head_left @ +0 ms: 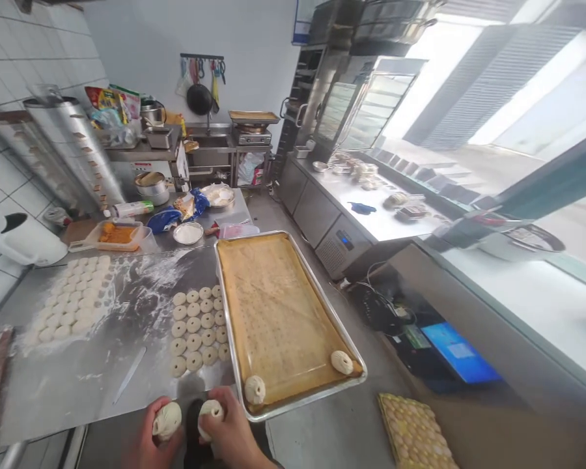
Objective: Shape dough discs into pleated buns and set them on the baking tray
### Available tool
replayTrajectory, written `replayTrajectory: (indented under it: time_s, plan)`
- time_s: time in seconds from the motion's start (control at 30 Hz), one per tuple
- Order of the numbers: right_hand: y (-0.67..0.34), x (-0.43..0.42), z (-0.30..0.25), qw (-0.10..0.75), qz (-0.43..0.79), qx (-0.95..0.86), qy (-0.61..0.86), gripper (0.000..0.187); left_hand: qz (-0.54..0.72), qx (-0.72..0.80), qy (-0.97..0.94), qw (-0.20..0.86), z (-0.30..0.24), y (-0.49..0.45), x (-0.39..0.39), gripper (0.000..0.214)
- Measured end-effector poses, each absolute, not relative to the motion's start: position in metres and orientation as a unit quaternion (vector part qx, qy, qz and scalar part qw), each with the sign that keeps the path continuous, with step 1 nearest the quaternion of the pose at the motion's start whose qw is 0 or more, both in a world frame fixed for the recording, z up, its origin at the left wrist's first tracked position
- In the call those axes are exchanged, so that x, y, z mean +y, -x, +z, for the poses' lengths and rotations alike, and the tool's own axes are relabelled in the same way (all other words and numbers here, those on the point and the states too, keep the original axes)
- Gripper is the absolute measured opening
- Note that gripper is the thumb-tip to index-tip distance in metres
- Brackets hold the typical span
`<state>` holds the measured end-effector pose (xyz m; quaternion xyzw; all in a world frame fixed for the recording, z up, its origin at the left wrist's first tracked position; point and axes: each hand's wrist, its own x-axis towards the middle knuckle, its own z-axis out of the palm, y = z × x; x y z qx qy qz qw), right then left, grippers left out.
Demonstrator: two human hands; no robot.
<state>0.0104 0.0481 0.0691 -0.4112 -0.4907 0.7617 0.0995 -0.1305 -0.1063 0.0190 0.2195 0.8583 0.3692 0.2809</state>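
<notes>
a knife (129, 374) lies on the floury steel table (78, 384).

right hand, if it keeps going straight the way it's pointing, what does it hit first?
Likely the near rim of the baking tray. The right hand, holding a dough ball, points up and forward at it, with the shaped bun just beyond. Depth is unclear, so height may differ.

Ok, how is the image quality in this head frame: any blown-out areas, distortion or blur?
Head view: the windows at upper right are blown out to white; wide-angle distortion bends the tiled wall and the counters; the baking tray and the dough balls in the left hand and the right hand are evenly lit and fairly sharp; the frame edges go soft.
</notes>
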Motion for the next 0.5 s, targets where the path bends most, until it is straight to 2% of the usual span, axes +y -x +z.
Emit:
replayTrajectory:
  time_s: [0.13,0.17,0.23,0.37,0.5]
  plan:
    - [-0.107,0.121,0.094,0.097,0.693,-0.567,0.435,0.047,0.306,0.815,-0.398,0.288,0.072,0.097,-0.04,0.05]
    - [-0.131,0.145,0.097,0.095,0.664,-0.596,0.441,0.055,0.29,0.799,-0.441,0.288,0.083,0.083,-0.019,0.049]
    - [-0.174,0.19,0.097,0.099,0.587,-0.661,0.457,0.06,0.256,0.76,-0.517,0.298,0.096,0.05,0.023,0.048]
    - [-0.224,0.253,0.078,0.063,0.467,-0.765,0.439,0.058,0.193,0.693,-0.606,0.338,0.088,-0.007,0.094,0.053]
    - [-0.241,0.275,0.055,0.005,0.413,-0.827,0.381,0.045,0.142,0.693,-0.611,0.356,0.059,-0.032,0.125,0.05]
